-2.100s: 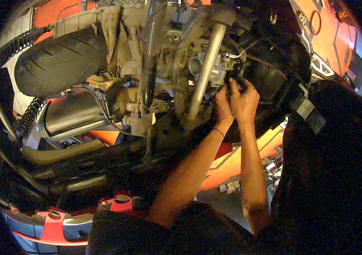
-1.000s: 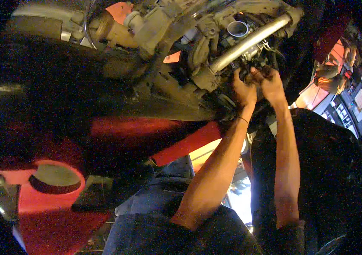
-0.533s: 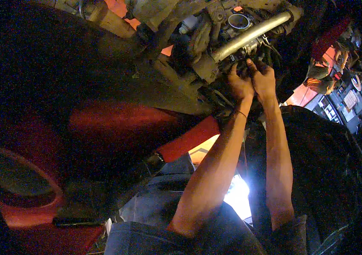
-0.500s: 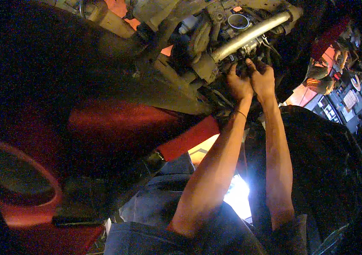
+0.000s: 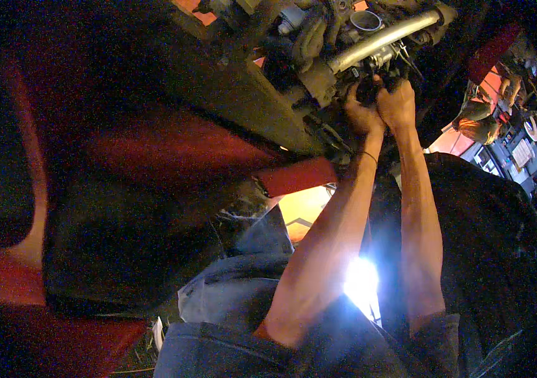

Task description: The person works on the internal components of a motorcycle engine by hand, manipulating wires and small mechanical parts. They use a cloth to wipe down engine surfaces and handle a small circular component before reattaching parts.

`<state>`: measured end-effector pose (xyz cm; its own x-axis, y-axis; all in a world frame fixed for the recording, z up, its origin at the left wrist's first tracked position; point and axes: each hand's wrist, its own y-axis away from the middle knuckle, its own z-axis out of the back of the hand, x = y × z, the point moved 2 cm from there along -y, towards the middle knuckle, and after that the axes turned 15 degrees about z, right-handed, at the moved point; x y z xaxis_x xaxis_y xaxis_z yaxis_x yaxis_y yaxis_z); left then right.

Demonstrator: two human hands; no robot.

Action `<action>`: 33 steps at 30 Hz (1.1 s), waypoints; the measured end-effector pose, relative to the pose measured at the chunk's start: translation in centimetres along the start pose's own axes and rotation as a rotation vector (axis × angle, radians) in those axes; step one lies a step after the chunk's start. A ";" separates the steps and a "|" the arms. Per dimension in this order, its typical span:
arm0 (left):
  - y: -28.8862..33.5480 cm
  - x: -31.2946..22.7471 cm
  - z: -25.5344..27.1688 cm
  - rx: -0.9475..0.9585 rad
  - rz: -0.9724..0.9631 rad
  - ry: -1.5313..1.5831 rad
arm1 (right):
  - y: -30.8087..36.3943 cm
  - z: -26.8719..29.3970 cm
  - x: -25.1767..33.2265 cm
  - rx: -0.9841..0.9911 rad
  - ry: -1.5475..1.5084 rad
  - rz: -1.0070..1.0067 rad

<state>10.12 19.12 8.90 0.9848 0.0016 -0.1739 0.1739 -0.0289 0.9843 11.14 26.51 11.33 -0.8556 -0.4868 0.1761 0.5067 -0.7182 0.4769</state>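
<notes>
Both arms reach up into dark vehicle machinery. My left hand [image 5: 364, 114] is closed, its fingers curled among dark parts just below a thick pale metal tube [image 5: 385, 41]. Pressed close beside it, my right hand [image 5: 397, 106] is closed too, knuckles up and thumb toward the left hand. Whatever lies between the fingers is dark and too hidden to name. Right above the hands sits a small metal fitting [image 5: 380, 60] with thin wires [image 5: 405, 55] next to it. Beyond the tube a round metal ring [image 5: 366, 21] surrounds an opening.
Red body panels [image 5: 174, 142] fill the left side, along with a dark beam [image 5: 262, 107]. A bright lamp [image 5: 362, 280] glares between my forearms. At the far right are an orange-lit round part [image 5: 477, 129] and a bench with papers [image 5: 523, 155].
The view has shifted, so the machinery and hands appear slightly farther right. Both hands stay together below the tube, and the right hand's fingers look more curled over.
</notes>
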 end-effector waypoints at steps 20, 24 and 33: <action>-0.8 4.0 0.9 0.164 -0.018 0.223 | 1.3 0.3 1.4 0.045 0.070 0.138; 0.4 2.9 3.9 0.030 -0.032 -0.056 | 3.7 -1.4 1.8 0.081 -0.048 0.190; 2.5 1.2 8.0 0.037 -0.078 -0.245 | 7.3 -2.2 3.8 -0.087 -0.253 -0.116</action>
<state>11.67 11.01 10.90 0.9373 -0.2369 -0.2556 0.2448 -0.0744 0.9667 11.84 18.36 13.61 -0.9019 -0.2674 0.3391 0.4019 -0.8071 0.4325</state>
